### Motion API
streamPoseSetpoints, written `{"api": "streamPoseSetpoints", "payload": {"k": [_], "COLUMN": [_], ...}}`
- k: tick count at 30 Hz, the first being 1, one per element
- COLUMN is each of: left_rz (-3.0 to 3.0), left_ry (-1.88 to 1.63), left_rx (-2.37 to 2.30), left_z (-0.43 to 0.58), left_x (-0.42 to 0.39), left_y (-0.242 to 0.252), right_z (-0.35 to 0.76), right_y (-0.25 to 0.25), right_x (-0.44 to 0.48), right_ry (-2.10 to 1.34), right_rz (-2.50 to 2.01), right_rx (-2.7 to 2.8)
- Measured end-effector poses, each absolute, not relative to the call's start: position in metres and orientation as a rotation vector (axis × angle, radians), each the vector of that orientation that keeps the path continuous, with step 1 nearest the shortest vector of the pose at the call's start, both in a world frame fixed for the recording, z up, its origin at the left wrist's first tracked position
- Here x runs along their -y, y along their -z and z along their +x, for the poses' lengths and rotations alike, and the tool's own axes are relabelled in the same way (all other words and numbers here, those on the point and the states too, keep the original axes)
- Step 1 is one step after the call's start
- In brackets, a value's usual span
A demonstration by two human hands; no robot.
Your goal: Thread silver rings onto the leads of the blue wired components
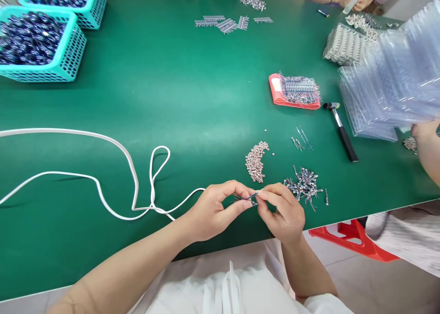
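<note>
Near the table's front edge, my left hand [220, 208] pinches a few thin wire-legged pieces [246, 198], blue and dark, between thumb and forefinger. The fingertips of my right hand [282, 211] are closed at the right end of these pieces; what exactly they grip is too small to make out. Just beyond my hands lies a curved pile of small pinkish-beige beads [255, 162]. Right of my right hand is a heap of small dark wire-legged parts [304, 184]. Several thin loose pieces [302, 138] lie farther back.
A white cord [134, 181] loops across the left. Turquoise baskets [70, 46] hold shiny dark parts. Rightward are a red bundle [297, 104] topped with wired strips, a hammer [345, 140] and stacked clear trays [388, 85] beside a co-worker's arm [428, 149]. Other people's hands work at the far edge.
</note>
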State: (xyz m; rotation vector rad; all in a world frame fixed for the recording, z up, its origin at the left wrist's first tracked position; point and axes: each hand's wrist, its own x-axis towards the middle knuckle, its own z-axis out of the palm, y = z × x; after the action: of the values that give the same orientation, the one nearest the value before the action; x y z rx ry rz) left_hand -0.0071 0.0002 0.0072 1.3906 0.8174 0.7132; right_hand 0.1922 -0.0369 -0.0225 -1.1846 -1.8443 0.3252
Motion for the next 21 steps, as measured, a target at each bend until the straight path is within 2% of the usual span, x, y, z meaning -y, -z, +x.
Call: {"api": "streamPoseSetpoints", "payload": {"k": [14,21], "left_rz": [1.557,1.645], "left_ry": [-0.78,-0.802], "left_rx": [-0.786,-0.774], "left_z": [-0.0065,-0.0061], "left_x": [0.0021,0.0025], "left_y": [-0.0054,-0.0078], "right_z": [0.1918,0.1887], "right_y": [0.0177,0.0169], "right_x": [0.0385,0.0393], "right_ry": [-0.514,-0.462], "right_rz": [-1.22,-1.222], "right_rx": [1.7,1.685]}}
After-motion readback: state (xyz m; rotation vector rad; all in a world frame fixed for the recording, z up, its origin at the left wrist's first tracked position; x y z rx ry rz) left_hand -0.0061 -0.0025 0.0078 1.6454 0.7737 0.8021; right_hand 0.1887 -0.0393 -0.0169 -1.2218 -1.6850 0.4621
